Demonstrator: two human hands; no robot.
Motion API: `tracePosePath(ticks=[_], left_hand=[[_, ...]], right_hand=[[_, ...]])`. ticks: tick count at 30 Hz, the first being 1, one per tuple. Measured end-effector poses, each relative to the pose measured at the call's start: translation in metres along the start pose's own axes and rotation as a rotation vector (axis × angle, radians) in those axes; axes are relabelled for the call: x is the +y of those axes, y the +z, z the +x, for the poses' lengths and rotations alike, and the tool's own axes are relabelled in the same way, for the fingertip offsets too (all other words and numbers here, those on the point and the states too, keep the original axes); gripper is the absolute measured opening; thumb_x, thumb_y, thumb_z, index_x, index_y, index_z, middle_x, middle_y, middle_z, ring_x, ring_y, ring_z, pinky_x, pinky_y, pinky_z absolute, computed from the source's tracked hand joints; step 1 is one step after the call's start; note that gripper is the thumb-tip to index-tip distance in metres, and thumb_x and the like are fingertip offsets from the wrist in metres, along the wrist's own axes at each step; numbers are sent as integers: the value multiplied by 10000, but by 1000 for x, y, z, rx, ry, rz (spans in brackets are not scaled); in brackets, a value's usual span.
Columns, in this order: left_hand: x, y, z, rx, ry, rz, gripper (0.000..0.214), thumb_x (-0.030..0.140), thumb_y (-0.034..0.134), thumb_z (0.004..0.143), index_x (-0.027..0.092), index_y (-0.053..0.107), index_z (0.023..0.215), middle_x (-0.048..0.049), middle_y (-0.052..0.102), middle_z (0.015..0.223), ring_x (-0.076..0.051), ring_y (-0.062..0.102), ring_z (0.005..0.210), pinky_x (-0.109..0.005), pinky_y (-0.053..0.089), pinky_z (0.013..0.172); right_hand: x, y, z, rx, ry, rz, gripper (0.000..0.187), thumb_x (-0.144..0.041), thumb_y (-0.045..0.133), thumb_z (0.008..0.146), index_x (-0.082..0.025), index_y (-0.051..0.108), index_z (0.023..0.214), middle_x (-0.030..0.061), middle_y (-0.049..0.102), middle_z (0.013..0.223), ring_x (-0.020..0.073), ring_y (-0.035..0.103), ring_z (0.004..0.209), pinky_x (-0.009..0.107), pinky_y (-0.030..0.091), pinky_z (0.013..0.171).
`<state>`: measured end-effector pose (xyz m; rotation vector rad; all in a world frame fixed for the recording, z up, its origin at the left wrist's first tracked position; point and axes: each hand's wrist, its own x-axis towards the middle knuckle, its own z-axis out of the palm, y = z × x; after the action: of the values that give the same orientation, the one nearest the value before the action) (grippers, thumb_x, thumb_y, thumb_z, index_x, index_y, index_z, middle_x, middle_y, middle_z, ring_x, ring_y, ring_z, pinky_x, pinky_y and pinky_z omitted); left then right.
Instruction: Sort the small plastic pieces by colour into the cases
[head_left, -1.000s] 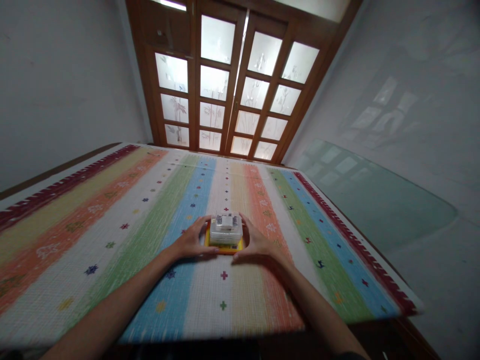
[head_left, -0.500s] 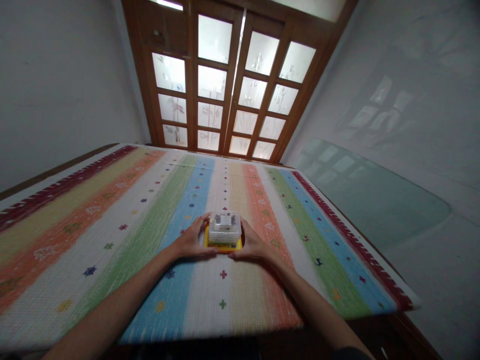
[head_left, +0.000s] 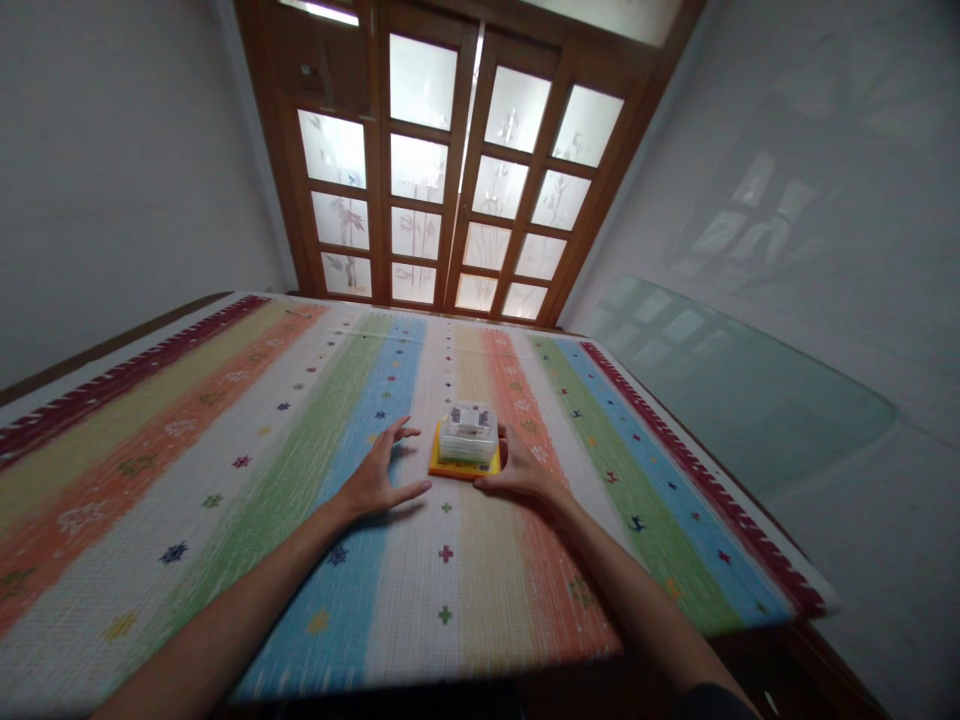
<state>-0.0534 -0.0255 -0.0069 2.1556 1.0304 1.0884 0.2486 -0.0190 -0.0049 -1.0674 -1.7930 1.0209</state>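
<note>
A small clear plastic box [head_left: 468,432] with a lid sits on a flat yellow-orange base [head_left: 463,467] in the middle of the striped cloth [head_left: 225,470]. My right hand [head_left: 519,474] holds the stack at its right side, thumb along the front edge and fingers behind. To the left, my left hand [head_left: 377,478] hovers open with fingers spread, a short gap away from the box and touching nothing.
The many-coloured striped cloth covers a wide table whose near edge [head_left: 450,680] and right edge [head_left: 720,500] are close. Wooden doors with frosted glass panes [head_left: 450,170] stand behind it. A pale green glass sheet [head_left: 735,390] leans by the right wall.
My left hand has let go of the stack and pulled back to the left, fingers spread. The box and its base have shifted slightly right and farther away under my right hand.
</note>
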Motion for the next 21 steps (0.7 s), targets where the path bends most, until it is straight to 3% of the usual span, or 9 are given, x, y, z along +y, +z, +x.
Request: tracePosePath(ticks=[5,11,16,21], left_hand=[[2,-2,0,-56,-19,9,923,436,749,808,251,220,1542,-150,565,1378,-310,548,1303,-586,394,1129],[3,-2,0,-75,-21,17,874,406,738,814,237,260,1526,-142,583,1350,-304,563,1291,-572,402,1124],[2,-2,0,-79,-8,23,864,407,735,813,235,272,1522,-139,586,1340,-301,567,1286,-564,409,1119],[4,-3,0,-84,-4,34,828,400,719,828,237,289,1516,-133,597,1319,-301,564,1283,-565,411,1117]], right_hand=[[15,-26,5,104,21,3,943,-451,934,538,-243,437,1313,128,602,1292,341,624,1176,615,490,1053],[26,-65,10,244,53,-83,911,-414,934,504,-205,469,1258,154,593,1287,348,591,1203,589,474,1090],[29,-95,11,328,127,-69,890,-388,928,471,-210,456,1205,147,609,1242,363,625,1136,636,489,1046],[33,-122,12,405,148,-115,906,-342,939,436,-180,495,1209,175,586,1262,428,586,1186,619,492,1022]])
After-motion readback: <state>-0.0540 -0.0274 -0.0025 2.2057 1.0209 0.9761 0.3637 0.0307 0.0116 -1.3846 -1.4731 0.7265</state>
